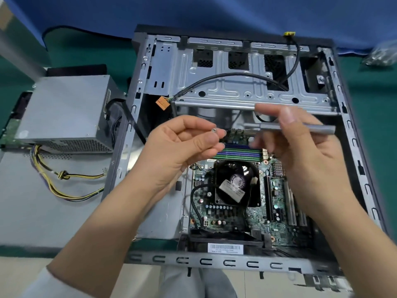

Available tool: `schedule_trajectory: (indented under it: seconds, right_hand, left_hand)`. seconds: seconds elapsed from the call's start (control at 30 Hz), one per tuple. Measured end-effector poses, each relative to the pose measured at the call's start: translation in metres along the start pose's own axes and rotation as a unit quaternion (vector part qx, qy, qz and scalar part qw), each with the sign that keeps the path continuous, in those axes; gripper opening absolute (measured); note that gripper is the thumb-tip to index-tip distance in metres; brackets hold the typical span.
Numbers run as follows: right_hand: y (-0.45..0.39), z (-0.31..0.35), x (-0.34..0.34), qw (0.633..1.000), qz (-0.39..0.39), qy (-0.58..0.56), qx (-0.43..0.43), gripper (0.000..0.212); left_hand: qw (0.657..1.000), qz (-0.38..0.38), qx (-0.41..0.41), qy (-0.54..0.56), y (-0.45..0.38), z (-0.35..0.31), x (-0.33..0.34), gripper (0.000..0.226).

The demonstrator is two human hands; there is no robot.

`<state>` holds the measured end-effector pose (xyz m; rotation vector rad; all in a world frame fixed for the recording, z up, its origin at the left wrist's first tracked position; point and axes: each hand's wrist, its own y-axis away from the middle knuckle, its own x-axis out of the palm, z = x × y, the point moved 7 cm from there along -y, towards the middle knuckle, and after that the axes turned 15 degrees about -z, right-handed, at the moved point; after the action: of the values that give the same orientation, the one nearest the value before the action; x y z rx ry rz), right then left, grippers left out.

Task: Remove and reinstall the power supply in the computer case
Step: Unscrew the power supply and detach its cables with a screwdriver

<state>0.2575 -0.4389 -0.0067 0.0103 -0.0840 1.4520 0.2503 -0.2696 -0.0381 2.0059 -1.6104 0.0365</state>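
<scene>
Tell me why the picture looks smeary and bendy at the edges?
In the head view, the wide lens bows the computer case edges; the corners smear, like the bag of bits top right; the right hand and its grey screwdriver blur slightly; the motherboard stays sharp; lighting is soft.

Bare matt grey sheet-metal computer case [214, 67] with stamped ribs; boxy dull grey steel power supply [64, 108], its side perforated mesh; smooth grey metal screwdriver shaft [309, 128]; green circuit board [277, 214]; matt blue cloth backdrop [214, 11].
</scene>
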Motion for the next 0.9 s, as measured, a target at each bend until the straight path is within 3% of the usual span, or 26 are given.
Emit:
schedule_trajectory:
  seconds: [0.17,0.57,0.77,0.9]
  right_hand:
    - [0.002,0.011,0.006,0.998,0.036,-0.055,-0.002,0.003]
    - [0.013,0.035,0.021,0.996,0.067,-0.012,-0.058,0.014]
    - [0.01,0.035,0.02,0.996,0.066,-0.012,-0.053,0.013]
    - [-0.003,0.038,0.026,0.998,0.048,-0.026,-0.02,0.009]
  left_hand:
    - [1.0,0.011,-0.007,-0.007,0.002,0.0,0.003,0.016]
    - [0.997,0.033,-0.056,0.034,0.0,0.005,0.006,0.013]
    - [0.996,0.034,-0.061,0.046,0.002,0.005,0.003,0.013]
    - [0.998,-0.004,-0.035,0.049,0.004,-0.01,-0.001,0.012]
